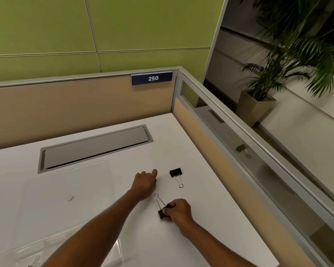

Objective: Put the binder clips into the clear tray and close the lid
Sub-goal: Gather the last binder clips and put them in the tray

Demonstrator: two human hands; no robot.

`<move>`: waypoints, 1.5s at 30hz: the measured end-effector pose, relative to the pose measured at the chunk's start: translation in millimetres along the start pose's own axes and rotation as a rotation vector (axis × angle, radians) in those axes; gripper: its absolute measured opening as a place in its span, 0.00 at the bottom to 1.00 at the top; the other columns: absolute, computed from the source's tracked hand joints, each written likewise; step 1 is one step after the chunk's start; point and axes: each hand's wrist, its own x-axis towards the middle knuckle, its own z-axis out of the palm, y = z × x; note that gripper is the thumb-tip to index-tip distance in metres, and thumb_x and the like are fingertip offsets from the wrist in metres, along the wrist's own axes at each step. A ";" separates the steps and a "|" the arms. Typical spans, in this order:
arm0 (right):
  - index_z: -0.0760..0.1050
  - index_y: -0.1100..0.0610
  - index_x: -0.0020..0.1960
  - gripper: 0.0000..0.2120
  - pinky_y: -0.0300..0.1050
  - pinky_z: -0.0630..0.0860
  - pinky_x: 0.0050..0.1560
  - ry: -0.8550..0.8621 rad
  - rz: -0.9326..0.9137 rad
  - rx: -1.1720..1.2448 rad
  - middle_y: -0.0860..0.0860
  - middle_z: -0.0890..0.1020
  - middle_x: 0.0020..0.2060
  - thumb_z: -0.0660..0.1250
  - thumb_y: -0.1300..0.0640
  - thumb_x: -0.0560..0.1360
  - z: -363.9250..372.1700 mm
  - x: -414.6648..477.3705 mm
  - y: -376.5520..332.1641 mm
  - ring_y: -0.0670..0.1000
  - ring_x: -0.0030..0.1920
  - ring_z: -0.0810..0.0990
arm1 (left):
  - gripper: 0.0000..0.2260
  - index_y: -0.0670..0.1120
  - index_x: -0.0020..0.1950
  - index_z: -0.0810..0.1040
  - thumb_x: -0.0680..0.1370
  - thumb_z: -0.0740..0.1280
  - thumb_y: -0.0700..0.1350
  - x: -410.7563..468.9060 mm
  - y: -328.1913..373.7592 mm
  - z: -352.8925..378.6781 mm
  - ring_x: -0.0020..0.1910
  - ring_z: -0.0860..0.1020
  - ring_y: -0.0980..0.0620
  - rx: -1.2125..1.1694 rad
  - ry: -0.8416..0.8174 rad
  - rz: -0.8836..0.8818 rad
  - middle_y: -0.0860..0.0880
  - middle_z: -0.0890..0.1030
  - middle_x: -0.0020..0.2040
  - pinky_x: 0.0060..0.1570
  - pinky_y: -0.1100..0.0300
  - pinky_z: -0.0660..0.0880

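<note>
At lower left, the open clear tray [116, 251] holds one binder clip [35, 261], and its lid [66, 182] lies flat behind it on the white desk [210, 189]. The left hand [145, 183] curls over a second clip [156, 181] that shows only a dark edge, so whether the hand grips it cannot be told. The right hand [178, 210] pinches a third clip [161, 213] by its black body, and a fourth clip [175, 172] lies free just beyond both hands.
</note>
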 end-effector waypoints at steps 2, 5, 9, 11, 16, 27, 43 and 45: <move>0.79 0.63 0.36 0.05 0.47 0.82 0.36 0.004 0.014 0.067 0.59 0.83 0.36 0.74 0.68 0.66 -1.2 -1.0 0.4 0.56 0.34 0.85 | 0.12 0.42 0.58 0.66 0.77 0.59 0.45 -5.4 -3.3 -2.2 0.42 0.72 0.44 -0.058 0.021 -0.039 0.45 0.80 0.45 0.40 0.54 0.61; 0.79 0.63 0.35 0.05 0.49 0.83 0.39 -0.021 0.039 0.160 0.60 0.84 0.37 0.74 0.68 0.67 -1.1 -4.8 -1.7 0.57 0.35 0.85 | 0.06 0.44 0.53 0.69 0.77 0.60 0.43 -11.7 -7.6 -8.4 0.44 0.75 0.45 -0.231 0.074 -0.151 0.48 0.82 0.47 0.43 0.54 0.65; 0.80 0.66 0.42 0.04 0.42 0.79 0.34 -0.055 0.063 0.268 0.60 0.84 0.37 0.73 0.68 0.68 1.4 -10.7 -8.6 0.54 0.32 0.83 | 0.07 0.45 0.52 0.73 0.78 0.63 0.46 -23.2 -16.8 -18.3 0.48 0.77 0.45 -0.419 0.128 -0.330 0.48 0.82 0.49 0.48 0.53 0.68; 0.81 0.64 0.41 0.03 0.39 0.77 0.33 -0.056 0.036 0.261 0.58 0.84 0.36 0.74 0.67 0.68 5.3 -14.1 -12.6 0.52 0.32 0.82 | 0.07 0.46 0.52 0.74 0.77 0.64 0.47 -33.3 -20.4 -26.4 0.49 0.78 0.46 -0.500 0.166 -0.389 0.48 0.83 0.48 0.50 0.52 0.71; 0.81 0.59 0.41 0.03 0.40 0.74 0.32 -0.056 -0.035 0.184 0.54 0.82 0.35 0.73 0.63 0.69 18.7 -23.1 -21.7 0.50 0.34 0.77 | 0.09 0.46 0.55 0.75 0.76 0.66 0.47 -72.5 -32.6 -47.2 0.50 0.78 0.47 -0.675 0.245 -0.496 0.49 0.82 0.49 0.55 0.50 0.71; 0.82 0.57 0.40 0.02 0.37 0.72 0.38 -0.093 -0.163 0.116 0.51 0.83 0.40 0.74 0.60 0.68 69.2 -53.1 -33.8 0.49 0.41 0.79 | 0.06 0.53 0.47 0.81 0.73 0.67 0.52 -161.4 -64.7 -67.9 0.47 0.78 0.52 -0.665 0.363 -0.549 0.56 0.82 0.43 0.51 0.50 0.71; 0.78 0.43 0.37 0.06 0.49 0.77 0.54 -0.121 -0.325 -0.130 0.44 0.83 0.38 0.75 0.50 0.65 119.9 -84.6 -21.2 0.45 0.43 0.81 | 0.03 0.59 0.46 0.80 0.73 0.68 0.54 -230.7 -65.7 -40.1 0.67 0.60 0.47 -0.494 0.329 -0.696 0.56 0.72 0.66 0.57 0.50 0.57; 0.77 0.41 0.38 0.06 0.49 0.73 0.57 -0.075 -0.363 -0.218 0.43 0.83 0.37 0.74 0.48 0.66 125.2 -85.8 -18.9 0.44 0.47 0.80 | 0.03 0.59 0.46 0.80 0.74 0.68 0.54 -235.7 -66.7 -34.2 0.68 0.58 0.47 -0.469 0.329 -0.687 0.56 0.70 0.69 0.59 0.49 0.56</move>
